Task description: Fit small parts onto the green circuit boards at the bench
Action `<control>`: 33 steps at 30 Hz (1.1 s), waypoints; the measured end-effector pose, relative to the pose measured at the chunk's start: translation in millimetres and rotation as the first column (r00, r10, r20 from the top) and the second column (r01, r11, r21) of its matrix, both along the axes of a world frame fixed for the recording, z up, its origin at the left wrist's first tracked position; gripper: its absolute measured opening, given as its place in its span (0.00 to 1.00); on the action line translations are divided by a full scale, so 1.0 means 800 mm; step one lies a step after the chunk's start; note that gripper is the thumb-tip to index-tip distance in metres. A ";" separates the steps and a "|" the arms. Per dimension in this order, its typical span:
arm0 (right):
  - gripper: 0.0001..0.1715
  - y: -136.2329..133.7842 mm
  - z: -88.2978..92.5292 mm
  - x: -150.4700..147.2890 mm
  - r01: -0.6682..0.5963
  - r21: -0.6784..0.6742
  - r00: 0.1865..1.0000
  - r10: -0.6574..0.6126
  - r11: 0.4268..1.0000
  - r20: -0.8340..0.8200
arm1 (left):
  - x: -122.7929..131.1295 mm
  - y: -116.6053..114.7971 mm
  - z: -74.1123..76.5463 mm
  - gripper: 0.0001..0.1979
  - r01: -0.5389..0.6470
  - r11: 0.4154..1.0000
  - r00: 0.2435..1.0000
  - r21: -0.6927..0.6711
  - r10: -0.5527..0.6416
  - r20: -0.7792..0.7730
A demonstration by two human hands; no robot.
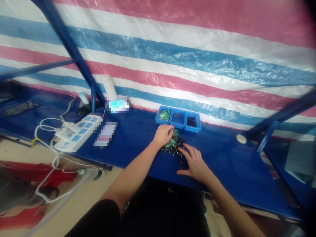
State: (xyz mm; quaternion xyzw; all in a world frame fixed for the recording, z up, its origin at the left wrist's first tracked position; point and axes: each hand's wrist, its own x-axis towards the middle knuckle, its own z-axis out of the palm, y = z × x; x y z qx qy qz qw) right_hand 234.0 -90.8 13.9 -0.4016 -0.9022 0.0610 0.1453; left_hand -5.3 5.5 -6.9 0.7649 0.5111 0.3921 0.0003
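A mixed pile of small parts [172, 146] lies on the blue table, with green pieces among dark and brass-coloured screw-like bits. My left hand [163, 135] is at the pile's far left edge, fingers curled together; whatever they may pinch is hidden. Along the near right side of the pile, my right hand [195, 163] has its fingers spread, the index fingertip at the loose bits and the thumb pointing left. Just beyond the pile stand three joined blue bins [177, 125]. Green pieces [164, 115] fill the left one, small metallic bits [177, 116] lie in the middle, and black pieces [191, 121] in the right.
To the left are a white power strip [79, 133] with cables and a blurred-out phone-like object [106, 134]. A white cylinder [109, 86] stands behind. A round white object [241, 139] lies on the right. Blue frame posts [93, 98] and striped sheeting [172, 72] border the table [222, 158].
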 end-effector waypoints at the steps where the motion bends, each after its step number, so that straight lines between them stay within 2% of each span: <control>1: 0.54 0.000 -0.007 -0.006 -0.025 0.038 1.000 0.024 0.999 0.016 | 0.001 0.000 0.000 0.10 0.002 1.000 1.000 0.000 -0.002 -0.001; 5: 0.52 0.035 -0.024 -0.023 -0.041 0.101 0.999 0.040 0.994 0.010 | 0.001 0.000 -0.001 0.10 -0.004 1.000 1.000 0.004 0.004 0.011; 9: 0.46 0.079 -0.028 -0.037 0.024 0.121 0.999 -0.020 0.992 -0.032 | -0.003 0.000 0.001 0.09 -0.024 1.000 0.999 -0.009 0.024 0.021; 13: 0.41 0.104 -0.029 -0.051 0.081 0.189 0.996 -0.074 0.979 -0.044 | -0.004 -0.001 0.003 0.09 -0.020 1.000 0.999 -0.018 0.020 0.031; 16: 0.36 0.116 -0.022 -0.054 0.133 0.220 0.991 -0.125 0.966 -0.052 | -0.004 -0.001 0.003 0.09 -0.023 1.000 0.999 -0.010 0.023 0.038; 19: 0.24 0.127 -0.003 -0.053 0.098 0.123 0.995 -0.093 0.988 -0.044 | -0.006 0.000 0.003 0.09 -0.041 0.999 0.997 -0.005 0.042 0.070; 21: 0.13 0.130 0.014 -0.053 -0.008 -0.038 0.999 0.006 0.999 -0.048 | -0.007 0.001 0.004 0.09 -0.051 0.999 0.993 -0.004 0.051 0.104; 23: 0.06 0.124 0.029 -0.058 -0.030 -0.087 0.993 0.020 0.996 -0.112 | -0.009 0.001 0.004 0.09 -0.065 0.998 0.987 -0.008 0.065 0.148; 26: 0.04 0.104 0.042 -0.073 -0.164 -0.158 0.968 0.128 0.974 -0.217 | -0.012 0.001 0.005 0.10 -0.079 0.996 0.974 -0.040 0.086 0.209; 28: 0.03 0.088 0.040 -0.083 -0.285 -0.240 0.948 0.236 0.928 -0.213 | -0.014 0.001 0.006 0.11 -0.093 0.994 0.967 -0.054 0.104 0.234; 29: 0.05 0.082 0.037 -0.086 -0.306 -0.246 0.944 0.260 0.920 -0.204 | -0.014 0.001 0.006 0.11 -0.094 0.994 0.965 -0.061 0.106 0.241; 33: 0.10 0.074 0.018 -0.088 -0.248 -0.266 0.965 0.212 0.932 -0.156 | -0.014 0.000 0.007 0.10 -0.094 0.993 0.960 -0.074 0.110 0.259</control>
